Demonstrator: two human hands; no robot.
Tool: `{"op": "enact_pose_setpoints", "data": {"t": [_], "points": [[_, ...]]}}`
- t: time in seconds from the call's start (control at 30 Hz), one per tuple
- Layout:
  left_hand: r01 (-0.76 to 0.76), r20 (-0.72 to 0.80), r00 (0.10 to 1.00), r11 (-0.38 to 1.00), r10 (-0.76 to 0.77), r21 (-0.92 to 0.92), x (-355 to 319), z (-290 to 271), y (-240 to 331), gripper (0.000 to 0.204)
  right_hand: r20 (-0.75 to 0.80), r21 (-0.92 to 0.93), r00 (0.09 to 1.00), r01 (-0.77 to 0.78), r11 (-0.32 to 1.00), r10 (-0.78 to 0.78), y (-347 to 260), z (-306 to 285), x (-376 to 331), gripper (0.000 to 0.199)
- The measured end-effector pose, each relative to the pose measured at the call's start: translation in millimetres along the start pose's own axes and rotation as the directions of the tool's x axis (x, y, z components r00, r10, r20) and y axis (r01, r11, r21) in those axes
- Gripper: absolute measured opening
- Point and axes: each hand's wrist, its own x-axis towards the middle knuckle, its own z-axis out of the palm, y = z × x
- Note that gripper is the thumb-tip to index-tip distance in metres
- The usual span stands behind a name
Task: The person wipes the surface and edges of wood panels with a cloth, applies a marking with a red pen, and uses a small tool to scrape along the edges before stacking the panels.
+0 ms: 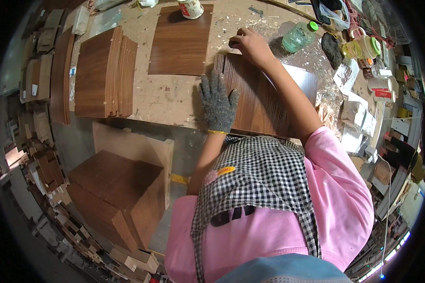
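Presently, grey knit-gloved left hand, fingers spread, at the left edge of a brown wood-grain rectangular panel, upper mid-frame; bare right hand, fingers curled, upper centre, grip impossible to tell

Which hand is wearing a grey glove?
The left hand, by the left edge of the brown board. Its grey knitted glove sets it apart; the right hand shows bare skin.
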Motion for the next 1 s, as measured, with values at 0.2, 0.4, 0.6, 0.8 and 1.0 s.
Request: {"op": "enact_pose_setpoints", "data": {"t": [0.2, 0.4, 0.6, 0.8, 1.0], "points": [[-0.013, -0.014, 1.0, 1.0, 0.013, -0.003, 0, 0, -3, 0.067, -0.04, -0.001, 0.999, 0.035, 0.999, -0.035, 3, 0, 5, 0.021], [0.018, -0.093, 0.995, 0.998, -0.023, -0.059, -6, 1, 0, 0.061, 0.026, 0.019, 1.0, 0.017, 1.0, -0.018, -27, -4, -15, 0.025], [0.071, -0.358, 0.902, 0.901, -0.241, -0.427, -20, -17, -6, 0.047, 0.137, 0.093, 0.981, 0.128, 0.987, -0.14, -104, -13, -85, 0.032], [0.214, -0.297, 0.811, 0.727, -0.505, -0.652, -88, -30, 1, 0.035, -0.005, 0.094, 1.0, 0.025, 0.995, -0.024, -61, -16, -38, 0.026], [0.702, 0.607, 0.646, 0.049, -0.462, -0.711, -150, -34, 20, 0.015, 0.035, -0.036, 0.992, 0.119, 0.992, -0.118, -72, 4, -48, 0.028]]}}
